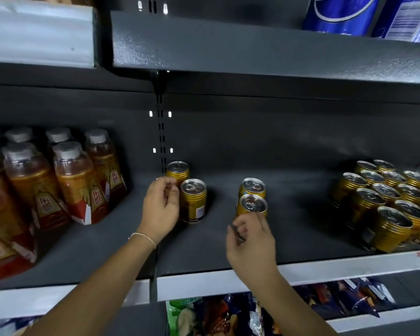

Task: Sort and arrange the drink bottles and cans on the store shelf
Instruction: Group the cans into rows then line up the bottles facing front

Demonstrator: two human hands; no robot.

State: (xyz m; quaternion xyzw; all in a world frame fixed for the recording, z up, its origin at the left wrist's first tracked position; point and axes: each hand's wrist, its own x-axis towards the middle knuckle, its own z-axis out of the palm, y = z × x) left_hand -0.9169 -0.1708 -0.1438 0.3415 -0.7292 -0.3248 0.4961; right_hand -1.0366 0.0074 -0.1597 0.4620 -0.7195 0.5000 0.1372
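Two pairs of gold cans stand upright on the dark shelf point(204, 248). The left pair is a back can point(178, 170) and a front can point(194, 202). My left hand point(160, 212) sits just left of that front can, fingers loosely curled and holding nothing. The right pair is a back can point(252, 187) with a front can point(252, 205) close against it. My right hand point(251, 241) hovers directly before this front can, fingers loosely curled, with nothing in its grasp. It covers the can's lower part.
Several amber drink bottles with grey caps point(75, 180) fill the shelf's left end. A dense block of gold cans point(388, 204) occupies the right end. Blue soda packs point(342, 13) sit on the shelf above, and snack bags point(218, 316) lie on the one below.
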